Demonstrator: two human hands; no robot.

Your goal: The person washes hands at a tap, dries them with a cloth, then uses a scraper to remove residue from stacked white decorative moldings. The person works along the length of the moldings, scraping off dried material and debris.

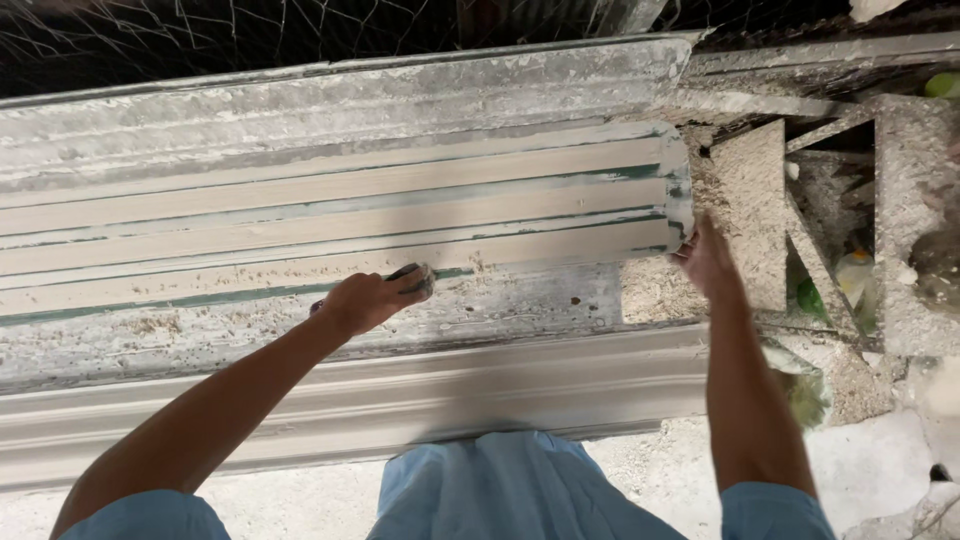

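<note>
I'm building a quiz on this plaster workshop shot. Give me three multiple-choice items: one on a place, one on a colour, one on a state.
1. Where is the right hand?
A. at the ribbed mould's end
B. on the floor
C. in a pocket

2. What colour are the sleeves?
A. red
B. light blue
C. black

3. What is the left hand doing?
A. hanging open
B. gripping a small tool
C. resting flat

Answers: 1 A, it touches the end of the ribbed mould; 2 B, both sleeves show light blue; 3 B, fingers close on the small tool.

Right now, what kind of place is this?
Probably a plaster moulding workshop. A long ribbed mould caked in wet plaster fills the bench, the left hand holds a small tool against it, and plaster-crusted frames stand nearby.
</note>
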